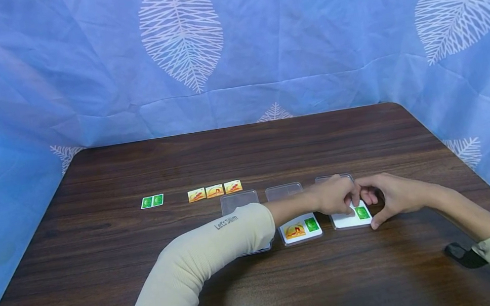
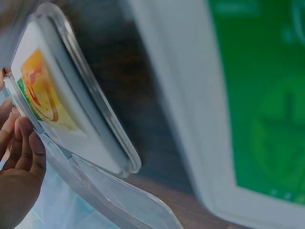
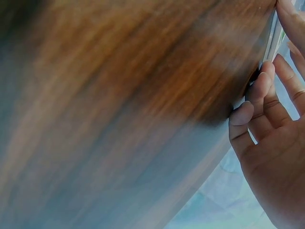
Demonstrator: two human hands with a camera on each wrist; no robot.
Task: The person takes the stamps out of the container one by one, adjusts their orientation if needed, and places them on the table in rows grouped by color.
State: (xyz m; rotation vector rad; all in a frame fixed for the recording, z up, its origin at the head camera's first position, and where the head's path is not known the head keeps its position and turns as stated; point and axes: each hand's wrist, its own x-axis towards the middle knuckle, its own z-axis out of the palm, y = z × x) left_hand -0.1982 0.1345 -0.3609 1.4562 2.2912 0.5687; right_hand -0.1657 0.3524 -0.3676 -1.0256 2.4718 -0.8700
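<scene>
My left hand [image 1: 335,195] reaches across to the rightmost clear plastic case [image 1: 343,222]. Its bent fingers come down at a small green card [image 1: 363,212] on the white filling there. In the left wrist view, fingers [image 2: 24,145] cluster at the far side of that case, beyond an orange picture card [image 2: 45,90]. My right hand [image 1: 394,196] grips the same case from the right, thumb at its front corner and the other fingers farther back. In the right wrist view, right fingertips [image 3: 269,71] lie along the case's edge. The left hand hides part of the case.
The middle case [image 1: 303,237] holds an orange and a green card, its clear lid [image 1: 284,190] folded back. My left sleeve covers much of another case [image 1: 239,200]. Three orange cards [image 1: 215,191] and two green cards [image 1: 152,201] lie farther left on the wooden table [image 1: 117,271].
</scene>
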